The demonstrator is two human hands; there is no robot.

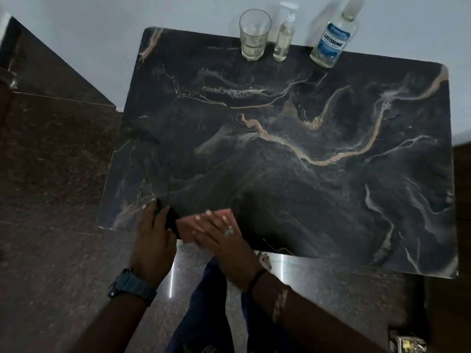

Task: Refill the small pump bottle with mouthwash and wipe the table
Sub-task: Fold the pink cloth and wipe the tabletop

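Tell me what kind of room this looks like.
Probably a home, maybe near a bathroom: a marble-patterned table against a plain wall holds a Listerine bottle, a small pump bottle and a drinking glass, over a polished stone floor.

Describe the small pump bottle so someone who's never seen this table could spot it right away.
Look along the far edge of the dark marble table, against the pale wall, where three clear containers stand in a row. The small pump bottle is the middle one, between the drinking glass and the Listerine bottle. It is the slimmest, with a white pump top.

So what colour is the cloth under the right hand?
Pink, as far as the dim head view shows: the cloth lies under the right hand.
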